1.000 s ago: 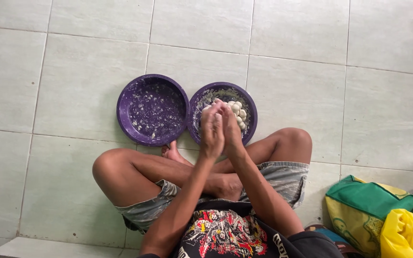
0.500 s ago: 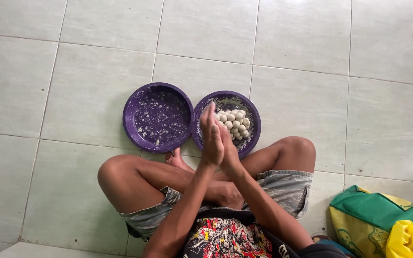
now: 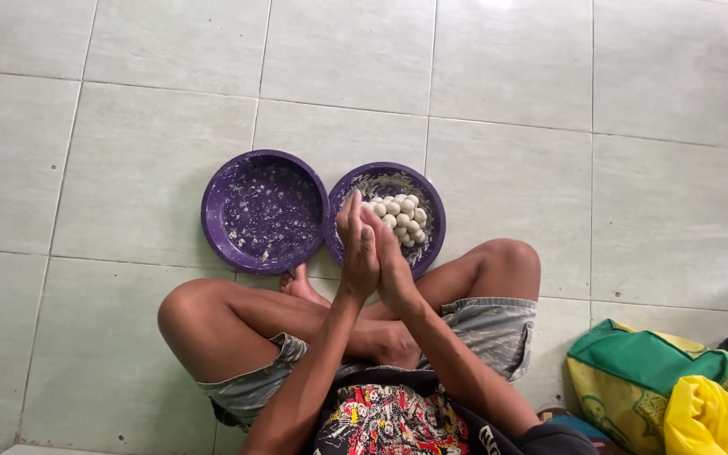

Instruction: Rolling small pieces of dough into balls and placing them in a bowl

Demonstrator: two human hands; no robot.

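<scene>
Left hand [image 3: 355, 246] and right hand [image 3: 391, 257], palms pressed together, fingers straight, above purple bowl [image 3: 428, 206] of white balls [image 3: 401, 217].

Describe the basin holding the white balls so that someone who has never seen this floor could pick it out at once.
On the pale tiled floor, just past the seated person's crossed legs, two round purple basins sit side by side, touching. The one wanted is the right basin, partly hidden behind the person's pressed-together hands. Unlike the left basin, which holds only white smears and crumbs, it carries a cluster of small white balls.
</scene>
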